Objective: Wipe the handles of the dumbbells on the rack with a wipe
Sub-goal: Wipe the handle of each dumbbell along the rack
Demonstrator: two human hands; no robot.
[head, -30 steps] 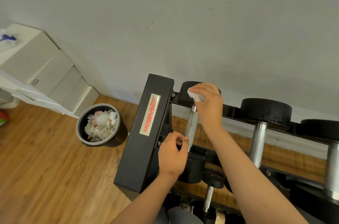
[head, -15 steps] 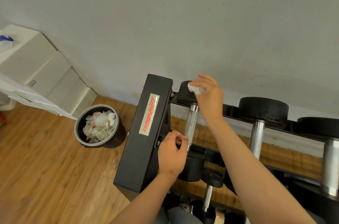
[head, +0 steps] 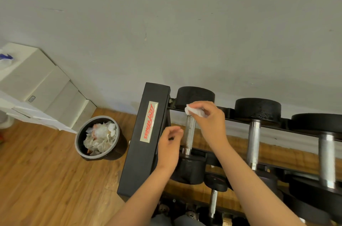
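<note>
The leftmost dumbbell on the top shelf of the black rack [head: 146, 138] has a dull steel handle [head: 190, 133] between black round heads. My right hand [head: 211, 120] pinches a crumpled white wipe [head: 194, 111] against the far end of that handle. Just left of the handle's middle, my left hand [head: 170, 144] hovers with loosely curled fingers and holds nothing. To the right lie two more dumbbells with bare steel handles [head: 254, 142] [head: 327, 159]. A smaller dumbbell [head: 212, 201] sits on the shelf below.
A black bin [head: 98, 137] full of used white wipes stands on the wooden floor left of the rack. Stacked white boxes [head: 37, 85] sit further left against the grey wall, which runs right behind the rack.
My left hand has let go of the handle's near end and drawn slightly to the left. My right hand stays at the far end with the wipe, a little lower on the handle.
</note>
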